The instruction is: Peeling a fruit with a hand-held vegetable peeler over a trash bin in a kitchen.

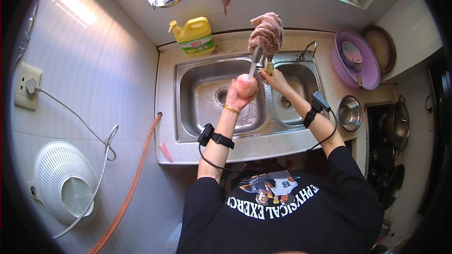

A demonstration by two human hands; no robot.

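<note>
My left hand (237, 99) cups a round, pale pink fruit (246, 85) from below, above the larger left basin (192, 113) of a steel double sink. Water runs from the faucet (257, 55) onto the top of the fruit. A striped pinkish-brown towel (267, 32) is wrapped around the faucet's upper part. My right hand (277, 79) grips a small kitchen tool with a yellow-green handle (270, 67), apparently a peeler, beside the stream near the divider. Its working end is too small to make out.
A yellow detergent jug (194, 35) stands behind the sink. On the right are a purple basin (370, 72) holding a ladle-like scoop (352, 52), and a steel bowl (350, 113). An orange hose (136, 176) and a white colander (53, 169) are at left. A pink item (165, 151) lies on the counter's front corner.
</note>
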